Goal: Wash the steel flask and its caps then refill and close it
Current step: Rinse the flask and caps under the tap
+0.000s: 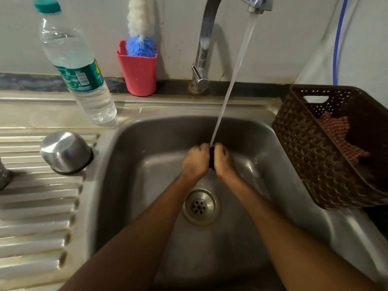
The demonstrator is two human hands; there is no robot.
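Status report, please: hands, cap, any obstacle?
Left hand and right hand grip dark cap under tap stream. Steel cap mouth-down on drainboard. Nothing in the way.

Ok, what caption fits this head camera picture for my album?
Left hand and right hand hold a small dark item under the tap stream over the sink.

Dark obj (211, 157) half-hidden btwn left hand (195, 162) & right hand (224, 162); steel item (3, 176) cut at edge

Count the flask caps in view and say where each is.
2. The steel cap sits mouth-down on the drainboard; a dark cap, mostly hidden, is held between the left hand and right hand under the running water.
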